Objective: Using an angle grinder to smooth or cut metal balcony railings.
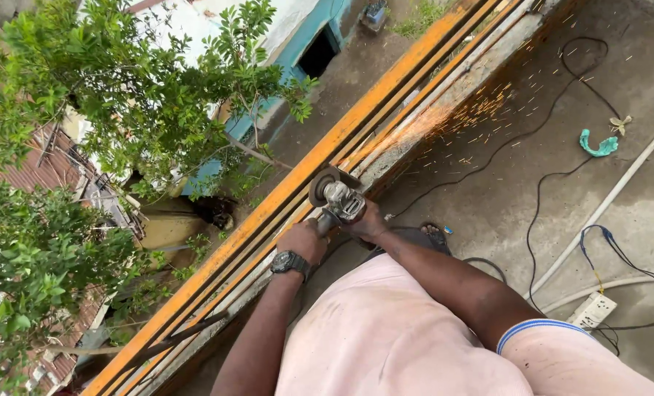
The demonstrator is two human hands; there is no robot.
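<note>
An angle grinder (336,198) presses its disc against a long orange metal rail (385,92) that runs along the edge of a concrete roof. Orange sparks (459,117) fly from the disc up along the rail. My left hand (302,240), with a dark watch on its wrist, grips the rear handle of the grinder. Wrapped around the grinder body just behind the disc guard is my right hand (369,223). Both arms reach out from a pale pink shirt.
Black cables (539,198) and white hoses (613,198) cross the concrete floor. A white power strip (591,310) lies at the right. A teal scrap (598,145) lies farther off. Beyond the rail is a drop to trees (85,110) and rooftops below.
</note>
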